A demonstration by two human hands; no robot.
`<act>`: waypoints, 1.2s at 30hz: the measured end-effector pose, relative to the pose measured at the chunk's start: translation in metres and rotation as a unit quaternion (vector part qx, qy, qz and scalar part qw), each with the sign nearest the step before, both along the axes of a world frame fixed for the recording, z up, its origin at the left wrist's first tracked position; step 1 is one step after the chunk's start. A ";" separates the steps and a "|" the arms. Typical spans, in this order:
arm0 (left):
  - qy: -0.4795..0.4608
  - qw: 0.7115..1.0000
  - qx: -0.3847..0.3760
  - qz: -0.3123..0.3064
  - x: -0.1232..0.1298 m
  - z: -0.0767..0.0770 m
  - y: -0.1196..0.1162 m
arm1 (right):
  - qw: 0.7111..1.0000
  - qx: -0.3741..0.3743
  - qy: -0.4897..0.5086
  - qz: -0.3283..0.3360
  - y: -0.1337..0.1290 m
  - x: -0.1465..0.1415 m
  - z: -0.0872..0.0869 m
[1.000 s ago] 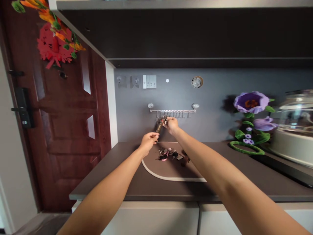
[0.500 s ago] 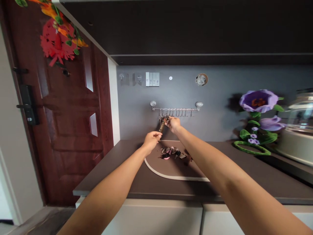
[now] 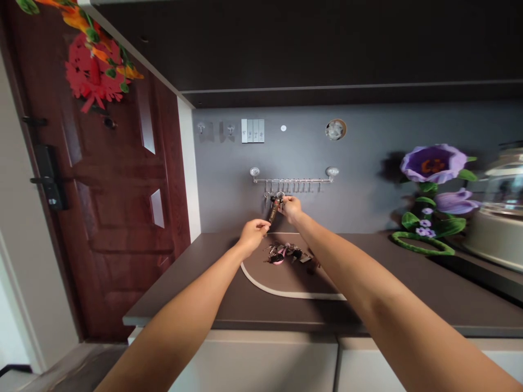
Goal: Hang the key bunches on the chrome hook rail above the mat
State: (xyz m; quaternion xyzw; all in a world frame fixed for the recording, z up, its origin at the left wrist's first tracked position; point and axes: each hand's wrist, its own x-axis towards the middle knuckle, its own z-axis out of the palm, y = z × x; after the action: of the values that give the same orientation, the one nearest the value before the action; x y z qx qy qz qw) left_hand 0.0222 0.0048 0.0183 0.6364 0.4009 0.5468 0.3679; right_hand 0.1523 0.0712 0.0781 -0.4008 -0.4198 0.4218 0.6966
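A dark keychain strap (image 3: 274, 210) with light lettering slants below a wall-mounted hook rail (image 3: 302, 181). My left hand (image 3: 252, 236) pinches the strap's lower end. Closed at its upper end is my right hand (image 3: 291, 208), gripping the key ring (image 3: 280, 195) close under the hooks. Whether the ring sits on a hook cannot be made out. Beneath both hands, a pile of keys (image 3: 286, 253) with black and pink pieces lies on a brown mat (image 3: 261, 275) with a pale border.
A dark shelf (image 3: 310, 49) overhangs the counter (image 3: 212, 283). On the right stand a purple plush flower (image 3: 433, 163) and a glass-topped appliance (image 3: 500, 228). The red-brown door (image 3: 122, 228) is at left. Small clear hooks (image 3: 230, 129) and labelled switches (image 3: 253, 131) are on the wall.
The strap has turned slightly, and its ring shows more clearly under the rail. Both hands keep their grip in nearly the same place. The view has shifted a little.
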 end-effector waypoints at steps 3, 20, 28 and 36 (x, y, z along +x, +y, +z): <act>0.036 0.999 0.024 0.005 -0.001 -0.004 0.004 | 1.000 -0.005 -0.018 0.011 0.003 0.002 -0.002; 0.226 0.965 0.132 0.034 -0.005 -0.005 0.005 | 0.997 -0.038 -0.048 0.046 -0.026 0.020 -0.026; 0.331 0.930 0.155 0.050 -0.008 -0.010 0.005 | 0.983 -0.032 -0.150 0.098 -0.064 0.024 -0.044; 0.425 0.892 0.140 0.068 -0.008 -0.022 0.010 | 0.900 0.038 -0.433 0.039 -0.067 0.036 -0.063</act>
State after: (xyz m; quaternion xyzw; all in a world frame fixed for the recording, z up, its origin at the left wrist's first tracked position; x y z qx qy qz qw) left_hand 0.0141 0.0152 -0.0033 0.8238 0.4810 0.2982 0.0314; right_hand 0.1884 0.0046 0.0146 -0.5006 -0.7111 0.2167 0.4435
